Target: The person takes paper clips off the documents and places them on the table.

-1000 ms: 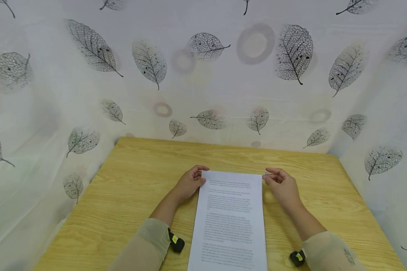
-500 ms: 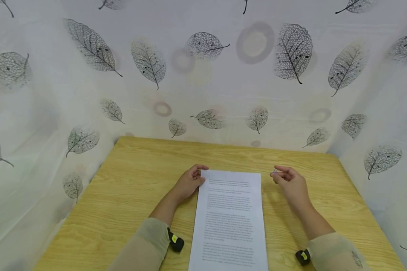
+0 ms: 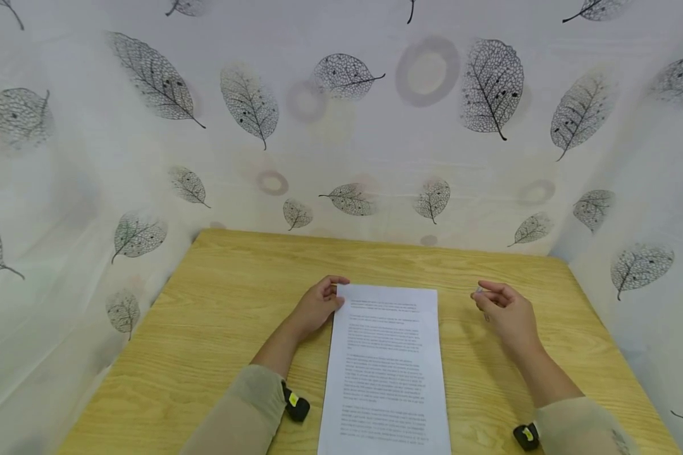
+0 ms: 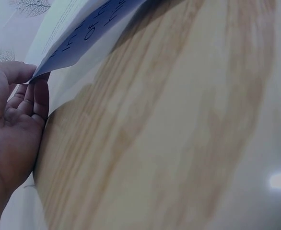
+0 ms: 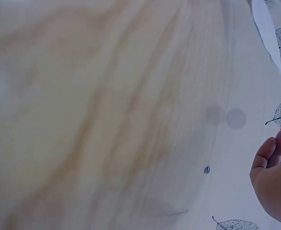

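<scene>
A tall stack of printed paper (image 3: pixel 387 354) lies lengthwise on the wooden table. My left hand (image 3: pixel 315 311) pinches its far left corner between thumb and fingers. Seen from the left wrist, that hand (image 4: pixel 17 122) holds the corner raised, and a bluish underside (image 4: pixel 90 38) with large dark lettering shows. To the right of the stack, apart from it, my right hand (image 3: pixel 509 316) pinches a small pale item (image 3: pixel 479 290) at its fingertips; it is too small to tell its kind. In the right wrist view the right hand (image 5: pixel 275 179) is partly cut off and the item is hidden.
The wooden table (image 3: pixel 233 272) ends at a white curtain (image 3: pixel 364 139) with a leaf print, which hangs behind it and at both sides. Black wrist cameras (image 3: pixel 296 406) sit by the sleeves. A small dark speck (image 5: pixel 206 169) shows in the right wrist view.
My right hand has moved right, away from the stack's far right corner, with the small pale item still pinched. My left hand keeps its hold on the far left corner.
</scene>
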### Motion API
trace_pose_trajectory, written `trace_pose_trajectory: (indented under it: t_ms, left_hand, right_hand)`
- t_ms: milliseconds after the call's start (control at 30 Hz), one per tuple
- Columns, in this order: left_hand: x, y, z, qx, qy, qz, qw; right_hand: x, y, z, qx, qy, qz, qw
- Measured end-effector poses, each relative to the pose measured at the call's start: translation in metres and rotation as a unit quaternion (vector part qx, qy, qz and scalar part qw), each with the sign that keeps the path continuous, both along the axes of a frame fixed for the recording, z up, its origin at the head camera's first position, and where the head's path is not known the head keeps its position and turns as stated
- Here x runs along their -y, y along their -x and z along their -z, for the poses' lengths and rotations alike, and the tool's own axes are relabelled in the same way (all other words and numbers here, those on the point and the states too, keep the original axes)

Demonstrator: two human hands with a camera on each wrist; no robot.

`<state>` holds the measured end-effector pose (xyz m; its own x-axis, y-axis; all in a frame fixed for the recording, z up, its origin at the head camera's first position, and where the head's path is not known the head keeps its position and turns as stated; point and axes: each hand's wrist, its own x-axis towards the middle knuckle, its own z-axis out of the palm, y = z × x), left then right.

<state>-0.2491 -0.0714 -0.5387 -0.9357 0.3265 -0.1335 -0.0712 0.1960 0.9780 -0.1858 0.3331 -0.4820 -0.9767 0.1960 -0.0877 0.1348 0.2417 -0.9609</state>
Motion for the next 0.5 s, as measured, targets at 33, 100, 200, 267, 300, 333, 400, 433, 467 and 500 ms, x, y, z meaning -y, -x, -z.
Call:
trace_pose_trajectory:
  t_ms: [33,100,200,267,300,333,400,433,467,500]
  left_hand:
    - [0.0,0.0,0.0,-0.001,0.0,0.001,1.0]
    - [0.0,0.001,0.001,-0.001,0.0,0.001,1.0]
    - [0.001,0.002,0.002,-0.004,0.001,-0.002,1.0]
    - [0.001,0.003,0.003,-0.006,0.001,-0.004,1.0]
    - [0.001,0.003,0.004,-0.006,0.0,-0.005,1.0]
    - [0.0,0.003,0.003,-0.006,-0.001,-0.005,1.0]
    - [0.0,0.002,0.002,-0.006,-0.004,-0.003,1.0]
    - [0.0,0.002,0.002,-0.005,-0.004,-0.002,1.0]
    - [0.0,0.001,0.002,-0.004,-0.005,0.0,1.0]
    - [0.0,0.001,0.001,-0.003,-0.006,0.0,1.0]
  right_hand:
    - [-0.003,-0.001,0.001,0.0,-0.007,-0.001,1.0]
    - [-0.009,-0.003,0.003,0.002,-0.019,-0.004,0.9998]
    - [-0.016,-0.004,0.004,0.005,-0.024,-0.003,0.9997]
    - [-0.021,-0.004,0.005,0.01,-0.025,-0.001,0.9996]
    - [-0.023,-0.004,0.005,0.012,-0.029,0.001,0.9995]
    - [-0.025,-0.004,0.006,0.014,-0.032,0.001,0.9994]
    - [-0.029,-0.005,0.006,0.022,-0.048,-0.001,0.9986]
    - [-0.031,-0.005,0.006,0.027,-0.066,-0.002,0.9975]
    - [-0.033,-0.006,0.006,0.032,-0.079,-0.001,0.9963]
    - [-0.034,-0.007,0.006,0.037,-0.091,-0.001,0.9952]
